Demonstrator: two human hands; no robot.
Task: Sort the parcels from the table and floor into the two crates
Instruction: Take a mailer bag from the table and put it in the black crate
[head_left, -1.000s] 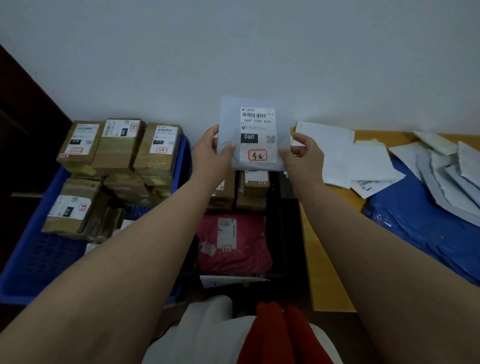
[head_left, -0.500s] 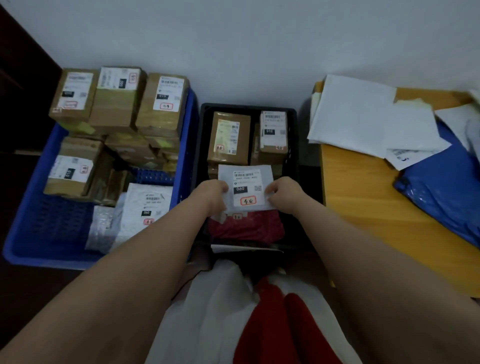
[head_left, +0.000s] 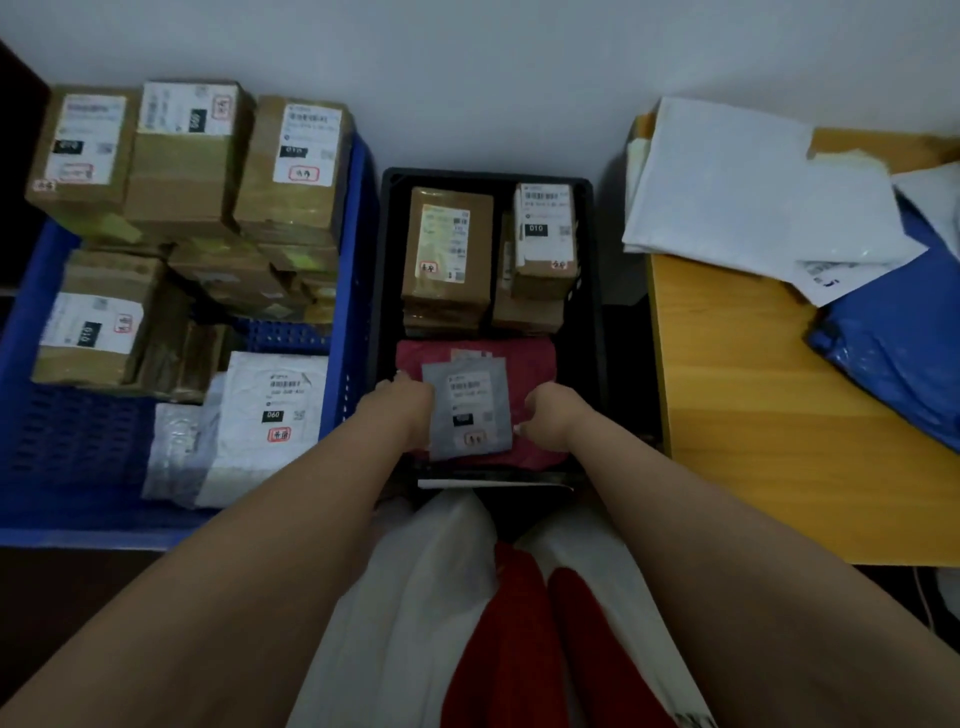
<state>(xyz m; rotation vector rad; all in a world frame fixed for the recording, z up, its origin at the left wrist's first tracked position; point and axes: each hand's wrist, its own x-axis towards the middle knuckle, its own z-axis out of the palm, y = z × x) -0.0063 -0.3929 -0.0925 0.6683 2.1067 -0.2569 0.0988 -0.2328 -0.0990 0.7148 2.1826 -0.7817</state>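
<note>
Nearest the camera are the person's two bare forearms, reaching forward and down over white and red clothing (head_left: 483, 623). The left hand (head_left: 402, 410) and the right hand (head_left: 550, 415) sit on either side of a small grey parcel (head_left: 467, 410), which lies flat, label up, on a red parcel (head_left: 530, 364) in the near half of the black crate (head_left: 592, 291). The left hand touches the parcel's left edge, its fingers curled down; whether its grip is clenched on the parcel or already released cannot be told. The right hand is just beside the right edge with fingers bent, and its grip is equally unclear.

Further back in the black crate stand two stacks of brown boxes (head_left: 447, 249), each with a label on top.

To the left is the blue crate (head_left: 358, 291). A white parcel (head_left: 270, 415) lies in its near right corner, partly over another pale bag (head_left: 176, 447). Behind it, cardboard boxes (head_left: 187, 156) are piled high, most with white labels.

To the right, the wooden tabletop (head_left: 753, 405) carries white parcels (head_left: 727, 187) at its far end and a blue parcel (head_left: 898, 343) at the right edge. A plain pale wall (head_left: 467, 67) closes the scene.
</note>
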